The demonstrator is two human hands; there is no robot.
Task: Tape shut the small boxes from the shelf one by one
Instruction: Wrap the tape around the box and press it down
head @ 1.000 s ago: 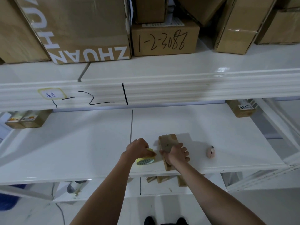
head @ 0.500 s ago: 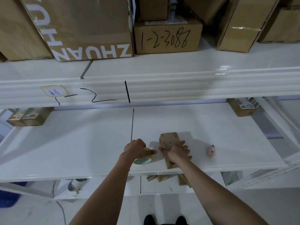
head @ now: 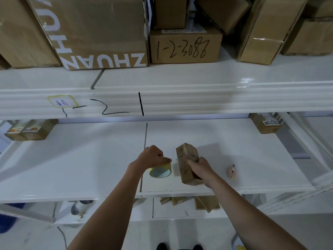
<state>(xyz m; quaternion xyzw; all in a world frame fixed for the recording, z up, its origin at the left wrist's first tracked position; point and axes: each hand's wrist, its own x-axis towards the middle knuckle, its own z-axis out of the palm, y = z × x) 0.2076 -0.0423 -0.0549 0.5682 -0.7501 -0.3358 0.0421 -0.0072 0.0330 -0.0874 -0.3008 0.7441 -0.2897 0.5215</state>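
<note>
A small brown cardboard box (head: 185, 159) with handwriting on its side stands tilted on the white middle shelf (head: 90, 159), near the front edge. My right hand (head: 198, 168) grips it from the right side. Just left of the box, my left hand (head: 153, 157) is closed over the top of a yellow tape roll (head: 160, 171) that rests on the shelf. A narrow gap separates the roll from the box.
A small pink pig-shaped object (head: 231, 171) lies right of the box. Small boxes sit at the shelf's back left (head: 30, 130) and back right (head: 264, 123). Large cartons (head: 100, 29) fill the upper shelf. More small boxes (head: 191, 201) lie on the shelf below.
My right hand has turned the box up onto its edge, so its written side now faces me. My left hand with the tape roll has shifted slightly away from the box.
</note>
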